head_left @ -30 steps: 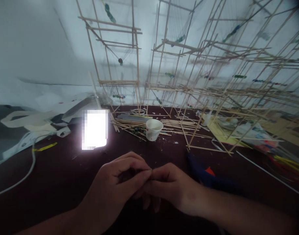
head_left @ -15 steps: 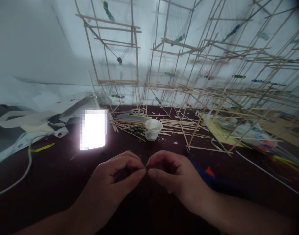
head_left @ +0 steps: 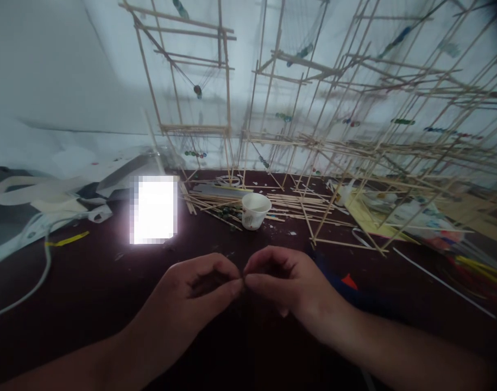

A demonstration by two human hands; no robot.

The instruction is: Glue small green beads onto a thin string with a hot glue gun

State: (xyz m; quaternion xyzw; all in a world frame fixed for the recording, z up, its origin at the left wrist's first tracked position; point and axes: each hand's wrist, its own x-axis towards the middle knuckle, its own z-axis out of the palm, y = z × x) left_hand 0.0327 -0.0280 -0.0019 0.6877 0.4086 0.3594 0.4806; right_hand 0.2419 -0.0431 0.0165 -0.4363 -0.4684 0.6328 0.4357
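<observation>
My left hand [head_left: 203, 288] and my right hand [head_left: 287, 279] meet fingertip to fingertip over the dark table [head_left: 109, 288]. Each hand is closed in a pinch of thumb and forefinger, and whatever lies between the tips is too small and dark to make out. Just beyond the fingers stands a white paper cup [head_left: 256, 210], upright. Thin wooden sticks [head_left: 313, 205] lie in a loose pile behind and beside the cup, with dark greenish beads [head_left: 231, 210] to its left.
A glaring bright screen [head_left: 154, 209] stands at the left, near a white cable [head_left: 48, 263]. Tall stick frames [head_left: 227, 81] with strung beads rise behind. Right lie a blue-and-red object [head_left: 348, 281], yellow sheet [head_left: 366, 214] and plastic bags [head_left: 427, 220].
The background sits slightly higher in view. Both hands remain fingertip to fingertip, with the right hand's knuckles shifted up a little.
</observation>
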